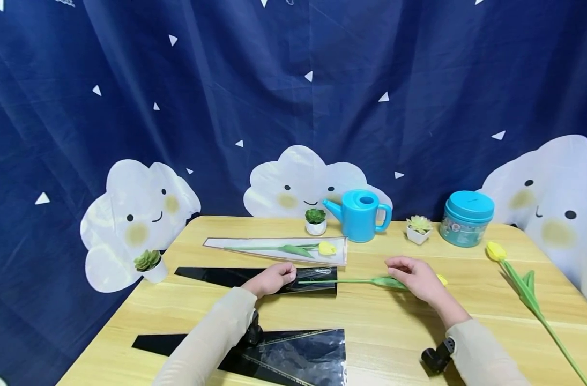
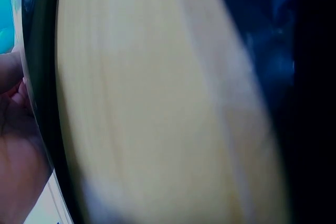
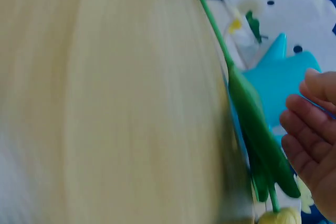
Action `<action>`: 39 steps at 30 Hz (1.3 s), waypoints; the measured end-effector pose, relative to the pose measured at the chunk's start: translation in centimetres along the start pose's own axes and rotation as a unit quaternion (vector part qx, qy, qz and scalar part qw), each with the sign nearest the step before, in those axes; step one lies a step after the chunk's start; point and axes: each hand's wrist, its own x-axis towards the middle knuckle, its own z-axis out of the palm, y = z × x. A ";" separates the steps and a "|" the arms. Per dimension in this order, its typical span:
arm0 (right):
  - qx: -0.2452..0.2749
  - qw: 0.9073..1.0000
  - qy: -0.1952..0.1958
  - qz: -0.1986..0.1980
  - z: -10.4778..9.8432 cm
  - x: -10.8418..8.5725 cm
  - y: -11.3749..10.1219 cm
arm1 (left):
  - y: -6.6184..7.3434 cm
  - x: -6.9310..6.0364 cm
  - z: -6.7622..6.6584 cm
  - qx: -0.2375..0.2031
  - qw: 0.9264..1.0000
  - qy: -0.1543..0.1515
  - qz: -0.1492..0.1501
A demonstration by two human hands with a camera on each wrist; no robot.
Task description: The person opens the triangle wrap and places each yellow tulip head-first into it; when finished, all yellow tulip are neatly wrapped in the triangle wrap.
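Note:
My left hand (image 1: 275, 279) pinches a long tapering black flower sleeve (image 1: 312, 274) with a clear front. In the left wrist view the fingers (image 2: 10, 77) are partly cut off at the frame edge. A yellow tulip's green stem (image 1: 341, 281) reaches over the sleeve's wide right end. Its leaf (image 3: 254, 124) and yellow head (image 3: 283, 216) lie beside my right hand (image 1: 416, 276). That hand hovers over the tulip with fingers loosely bent. In the right wrist view the fingers (image 3: 310, 129) stand apart from the leaf.
Behind lies a sleeved tulip (image 1: 293, 249). Another black sleeve (image 1: 303, 354) lies in front, and a loose tulip (image 1: 527, 292) at right. A blue watering can (image 1: 359, 217), a lidded tub (image 1: 467, 219) and potted succulents (image 1: 316, 222) line the back; one plant (image 1: 153, 268) stands left.

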 end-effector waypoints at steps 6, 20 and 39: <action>-0.063 0.996 -0.050 -0.046 -0.5 0.1 1.3 | -0.3 0.4 0.3 0.012 1.000 0.011 0.008; -0.094 0.993 -0.070 -0.031 0.7 -0.3 1.4 | 0.8 0.0 0.4 0.135 0.990 0.017 0.024; -0.108 0.993 0.010 -0.039 2.4 -1.1 -0.2 | 2.0 0.0 1.2 0.199 0.976 0.044 0.075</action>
